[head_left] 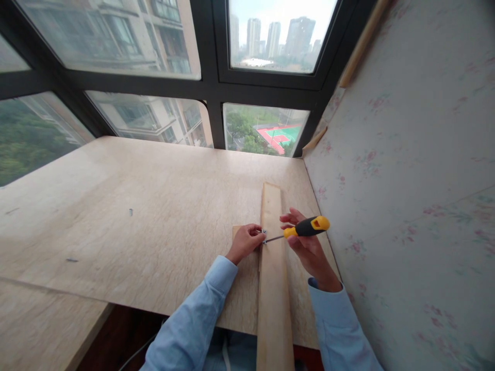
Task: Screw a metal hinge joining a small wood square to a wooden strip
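My right hand [307, 250] holds a screwdriver [305, 226] with a black and yellow handle, tilted so that its shaft points left and slightly down. The tip of the shaft meets a small shiny metal piece [264, 240] at the left edge of a long wooden board [273, 288]. My left hand [247, 241] pinches that metal piece between thumb and fingertips; its exact kind is too small to make out. Under my left hand, a second flat piece of wood [235, 230] shows partly beside the board.
Two screws, one farther back [130, 212] and one nearer [71, 260], lie on the stone-patterned surface [174, 206] to the left. The board sticks out past the front edge. A papered wall [406, 206] rises close on the right, dark-framed windows [211, 87] behind.
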Action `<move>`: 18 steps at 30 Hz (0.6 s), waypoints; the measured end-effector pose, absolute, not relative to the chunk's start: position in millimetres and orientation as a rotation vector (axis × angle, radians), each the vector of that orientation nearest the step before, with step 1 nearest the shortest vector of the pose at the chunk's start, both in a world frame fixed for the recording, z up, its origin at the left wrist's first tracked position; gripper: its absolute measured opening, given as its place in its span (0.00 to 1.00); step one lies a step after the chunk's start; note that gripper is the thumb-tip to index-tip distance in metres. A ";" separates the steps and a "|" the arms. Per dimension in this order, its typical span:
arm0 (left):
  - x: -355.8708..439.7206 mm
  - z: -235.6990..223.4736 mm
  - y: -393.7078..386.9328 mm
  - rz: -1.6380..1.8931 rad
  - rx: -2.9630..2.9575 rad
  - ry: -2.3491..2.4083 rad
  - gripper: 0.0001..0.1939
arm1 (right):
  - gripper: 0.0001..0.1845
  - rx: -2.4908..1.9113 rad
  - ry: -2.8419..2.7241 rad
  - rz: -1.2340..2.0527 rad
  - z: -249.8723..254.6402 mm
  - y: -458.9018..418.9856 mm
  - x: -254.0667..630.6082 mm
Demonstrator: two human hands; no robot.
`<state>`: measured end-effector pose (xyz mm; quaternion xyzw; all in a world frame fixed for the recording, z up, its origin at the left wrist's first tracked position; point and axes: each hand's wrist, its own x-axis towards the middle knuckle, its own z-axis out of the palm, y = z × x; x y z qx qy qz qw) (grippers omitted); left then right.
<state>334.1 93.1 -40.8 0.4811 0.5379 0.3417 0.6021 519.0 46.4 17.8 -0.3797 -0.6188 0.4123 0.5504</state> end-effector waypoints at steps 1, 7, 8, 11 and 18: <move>334.2 -40.9 93.0 0.788 1.108 1.244 0.14 | 0.32 -0.846 -1.459 1.067 19.6 44.0 520.2; 334.0 -42.9 92.9 0.775 1.098 1.240 0.15 | 0.26 -0.931 -1.265 1.119 19.6 40.8 526.5; 333.8 -43.0 92.9 0.775 1.098 1.240 0.15 | 0.24 -0.991 -1.239 1.057 17.4 43.0 525.5; 333.3 -42.8 93.2 0.772 1.098 1.248 0.15 | 0.25 -1.158 -1.202 0.840 12.5 50.5 519.1; 333.2 -44.4 94.6 0.762 1.092 1.247 0.15 | 0.32 -0.882 -1.369 1.041 33.1 42.5 516.4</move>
